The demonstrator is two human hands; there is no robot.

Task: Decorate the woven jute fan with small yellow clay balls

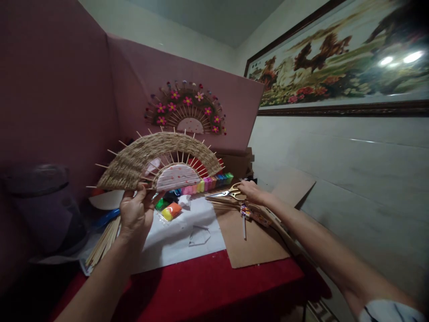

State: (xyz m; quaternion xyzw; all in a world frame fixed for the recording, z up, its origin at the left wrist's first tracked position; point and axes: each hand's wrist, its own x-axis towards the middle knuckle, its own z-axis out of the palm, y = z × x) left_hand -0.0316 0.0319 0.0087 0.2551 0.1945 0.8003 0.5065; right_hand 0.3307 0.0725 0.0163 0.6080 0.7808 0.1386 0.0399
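My left hand (136,210) grips the lower left edge of a half-round fan (154,147), thumb in front, and holds it upright above the table. The fan has a band of tan twine woven over thin wooden sticks, whose tips poke out around the rim. Its centre is a white half disc (177,177) with small red marks. My right hand (252,192) is closed at the gold handles of a pair of scissors (221,194), whose blades point left. Below that hand a glue gun (259,218) with a pale glue stick (244,229) lies on cardboard (253,250).
Behind the fan, a flower-decorated fan (187,102) shows on a pink board (134,67). Coloured clay packs (211,182) stand in a row; an orange-yellow pack (171,211) lies on white paper (161,250). Wooden sticks (103,243) lie left. A red cloth (201,286) covers the table.
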